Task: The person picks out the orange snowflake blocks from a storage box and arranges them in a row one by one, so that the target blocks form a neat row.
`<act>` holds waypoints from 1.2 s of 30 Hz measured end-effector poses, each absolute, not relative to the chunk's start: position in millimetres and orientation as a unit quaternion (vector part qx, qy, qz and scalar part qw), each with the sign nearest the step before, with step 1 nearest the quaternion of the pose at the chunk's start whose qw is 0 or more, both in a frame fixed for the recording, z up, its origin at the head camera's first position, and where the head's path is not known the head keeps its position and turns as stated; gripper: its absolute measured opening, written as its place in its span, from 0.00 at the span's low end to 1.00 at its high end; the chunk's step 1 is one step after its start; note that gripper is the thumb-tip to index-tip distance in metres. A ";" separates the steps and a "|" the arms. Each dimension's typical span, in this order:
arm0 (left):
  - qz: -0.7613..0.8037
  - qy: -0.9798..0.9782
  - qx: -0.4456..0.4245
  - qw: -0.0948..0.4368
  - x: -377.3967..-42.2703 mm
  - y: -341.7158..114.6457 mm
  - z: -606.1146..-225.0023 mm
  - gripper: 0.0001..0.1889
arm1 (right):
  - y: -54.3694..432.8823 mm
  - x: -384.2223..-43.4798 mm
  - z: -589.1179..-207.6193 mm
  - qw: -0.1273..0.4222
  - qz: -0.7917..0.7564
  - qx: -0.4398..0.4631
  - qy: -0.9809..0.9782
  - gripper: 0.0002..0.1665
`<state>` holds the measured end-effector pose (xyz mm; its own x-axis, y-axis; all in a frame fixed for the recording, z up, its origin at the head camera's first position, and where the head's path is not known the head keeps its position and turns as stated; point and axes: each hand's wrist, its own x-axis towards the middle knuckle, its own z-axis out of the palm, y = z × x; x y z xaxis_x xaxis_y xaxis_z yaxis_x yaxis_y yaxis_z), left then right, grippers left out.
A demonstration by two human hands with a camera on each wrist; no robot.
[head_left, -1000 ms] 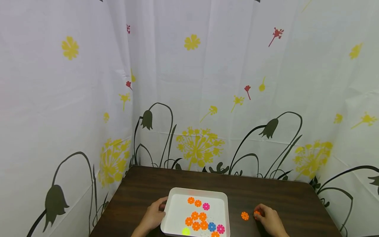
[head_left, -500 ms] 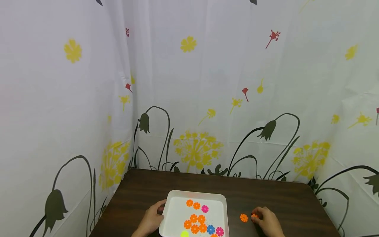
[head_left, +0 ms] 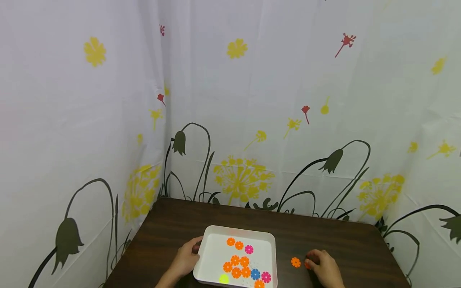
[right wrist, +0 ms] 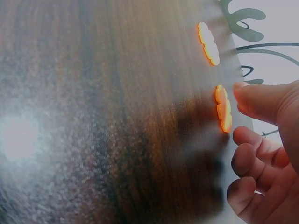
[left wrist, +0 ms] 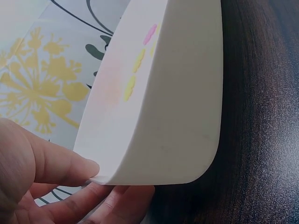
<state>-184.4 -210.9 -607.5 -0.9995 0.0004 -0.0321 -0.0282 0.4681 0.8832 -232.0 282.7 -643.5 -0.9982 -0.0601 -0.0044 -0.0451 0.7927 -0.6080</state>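
A white shallow tray [head_left: 212,276] stands on the dark wooden table. In it lie several flower-shaped plastic discs: mostly orange ones [head_left: 236,273], plus two pink ones [head_left: 249,249], a blue one [head_left: 255,274] and a yellow-green one [head_left: 224,279]. My left hand [head_left: 185,258] grips the tray's left side; the left wrist view shows the thumb over the rim and fingers against the outside. Right of the tray an orange disc [head_left: 295,262] lies flat. Beside it my right hand [head_left: 325,269] hovers at a second orange disc [right wrist: 224,108], thumb and fingers apart around it, not pinching.
The brown table [head_left: 216,210] extends behind and to the right of the tray. A white curtain [head_left: 273,80] with printed flowers hangs behind the table and along its sides.
The head view has shifted slightly. My right hand stays at the second orange disc and now covers more of it; that disc appears slightly closer to its neighbour. The left hand keeps its grip.
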 end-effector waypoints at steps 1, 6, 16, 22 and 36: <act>0.515 0.857 -0.009 0.012 -184.8 -211.0 -608.2 0.35 | 282.3 -231.7 -642.9 0.011 -0.322 -0.023 0.946 0.11; 0.514 0.857 -0.015 0.010 -184.6 -210.8 -611.3 0.35 | 279.0 -231.0 -638.9 0.003 -0.329 -0.004 0.944 0.18; 0.509 0.861 -0.010 0.011 -183.4 -214.2 -614.7 0.36 | 238.6 -233.9 -614.6 -0.066 -0.397 -0.011 0.915 0.19; 0.516 0.857 -0.003 0.009 -184.7 -212.8 -615.6 0.35 | 209.0 -239.4 -605.1 -0.092 -0.431 -0.042 0.897 0.17; 0.517 0.856 0.007 0.006 -185.2 -213.4 -615.4 0.35 | 162.0 -241.1 -610.5 -0.053 -0.437 -0.083 0.894 0.16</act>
<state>-185.2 -213.4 -615.4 -0.9998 0.0172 -0.0030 0.0053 0.4649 0.8853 -241.1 162.0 -610.5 -0.9805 -0.1022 0.1679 -0.1953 0.6046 -0.7722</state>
